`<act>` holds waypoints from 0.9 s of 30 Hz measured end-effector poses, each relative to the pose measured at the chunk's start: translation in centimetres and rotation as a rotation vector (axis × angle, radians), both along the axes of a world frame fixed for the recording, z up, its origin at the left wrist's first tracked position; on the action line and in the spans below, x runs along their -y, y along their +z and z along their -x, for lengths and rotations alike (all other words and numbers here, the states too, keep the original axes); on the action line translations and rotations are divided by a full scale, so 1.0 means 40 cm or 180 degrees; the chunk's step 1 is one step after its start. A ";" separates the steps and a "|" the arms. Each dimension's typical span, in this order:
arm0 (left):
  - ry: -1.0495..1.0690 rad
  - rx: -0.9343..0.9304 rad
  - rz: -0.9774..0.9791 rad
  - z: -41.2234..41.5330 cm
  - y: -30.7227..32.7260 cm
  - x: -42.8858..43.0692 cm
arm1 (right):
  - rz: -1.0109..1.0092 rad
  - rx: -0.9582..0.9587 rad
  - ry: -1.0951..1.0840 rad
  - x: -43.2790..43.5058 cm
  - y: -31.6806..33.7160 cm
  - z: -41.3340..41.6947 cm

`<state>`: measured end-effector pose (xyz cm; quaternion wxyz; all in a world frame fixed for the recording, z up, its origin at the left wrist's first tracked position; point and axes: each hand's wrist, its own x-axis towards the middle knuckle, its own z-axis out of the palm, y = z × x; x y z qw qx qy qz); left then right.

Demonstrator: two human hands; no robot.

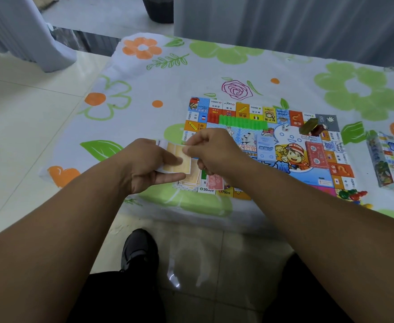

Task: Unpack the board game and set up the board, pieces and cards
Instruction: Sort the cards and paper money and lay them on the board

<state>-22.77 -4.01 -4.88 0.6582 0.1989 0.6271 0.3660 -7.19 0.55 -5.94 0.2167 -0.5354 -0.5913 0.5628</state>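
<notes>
Fingers [171,159] — left hand [142,165], right hand [217,150] — pinch orange notes [179,167] by the board [284,127].

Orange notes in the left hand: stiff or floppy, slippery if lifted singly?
Probably floppy and light: the orange notes look like thin paper stacked in the left hand. Likely slippery between sheets; the right hand pinches an edge to peel one off. The pile below them lies skewed, so a push would probably scatter it.
</notes>
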 end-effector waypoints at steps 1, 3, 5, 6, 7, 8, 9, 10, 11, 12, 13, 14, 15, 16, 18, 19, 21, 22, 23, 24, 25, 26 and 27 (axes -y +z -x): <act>-0.0004 -0.0002 -0.0003 0.000 0.001 0.001 | -0.0019 0.0030 -0.0042 -0.002 -0.001 -0.002; 0.0039 -0.0006 0.0015 0.000 0.002 0.001 | -0.0019 0.0122 -0.0188 -0.010 -0.004 -0.010; 0.0170 -0.0083 0.0054 0.003 0.004 0.002 | 0.0050 0.0223 -0.0328 -0.019 -0.009 -0.021; 0.0241 -0.0137 0.0066 0.004 0.005 0.002 | 0.0093 0.0280 -0.0354 -0.021 -0.012 -0.026; 0.0296 -0.0174 0.0072 0.005 0.005 0.002 | 0.0121 0.0346 -0.0340 -0.022 -0.016 -0.028; 0.0321 -0.0192 0.0070 0.006 0.006 0.001 | 0.0129 0.0416 -0.0300 -0.020 -0.021 -0.029; 0.0320 -0.0198 0.0068 0.006 0.006 0.001 | 0.0120 0.0487 -0.0250 -0.018 -0.025 -0.028; 0.0300 -0.0197 0.0070 0.007 0.005 -0.001 | 0.0101 0.0542 -0.0202 -0.016 -0.030 -0.027; 0.0274 -0.0187 0.0075 0.007 0.004 -0.003 | 0.0078 0.0577 -0.0161 -0.014 -0.034 -0.025; 0.0256 -0.0166 0.0085 0.009 0.003 -0.004 | 0.0044 0.0609 -0.0124 -0.013 -0.037 -0.023; 0.0239 -0.0134 0.0093 0.009 0.003 -0.006 | -0.0009 0.0646 -0.0092 -0.013 -0.040 -0.021; 0.0221 -0.0094 0.0095 0.009 0.003 -0.006 | -0.0064 0.0684 -0.0070 -0.013 -0.043 -0.020; 0.0213 -0.0045 0.0095 0.010 0.004 -0.007 | -0.0104 0.0711 -0.0058 -0.014 -0.046 -0.019; 0.0224 0.0003 0.0101 0.011 0.005 -0.007 | -0.0128 0.0725 -0.0062 -0.015 -0.051 -0.019; 0.0288 0.0078 0.0122 0.012 0.008 -0.007 | -0.0156 0.0764 -0.0094 -0.018 -0.057 -0.019; 0.0314 0.0096 0.0124 0.012 0.008 -0.006 | -0.0172 0.0797 -0.0116 -0.018 -0.059 -0.018; 0.0327 0.0095 0.0113 0.010 0.011 -0.003 | -0.0240 0.0860 -0.0145 -0.021 -0.057 -0.017; 0.0317 0.0096 0.0103 0.008 0.012 -0.002 | -0.0289 0.0863 -0.0159 -0.024 -0.052 -0.017; 0.0301 0.0105 0.0091 0.006 0.012 -0.001 | -0.0333 0.0836 -0.0181 -0.026 -0.046 -0.016; 0.0279 0.0107 0.0076 0.004 0.013 0.000 | -0.0359 0.0773 -0.0211 -0.028 -0.037 -0.014; 0.0251 0.0095 0.0064 0.003 0.012 -0.001 | -0.0352 0.0671 -0.0230 -0.029 -0.027 -0.012; 0.0223 0.0070 0.0059 0.003 0.012 -0.001 | -0.0309 0.0540 -0.0222 -0.026 -0.017 -0.010; 0.0200 0.0046 0.0058 0.003 0.011 -0.002 | -0.0236 0.0395 -0.0191 -0.023 -0.009 -0.008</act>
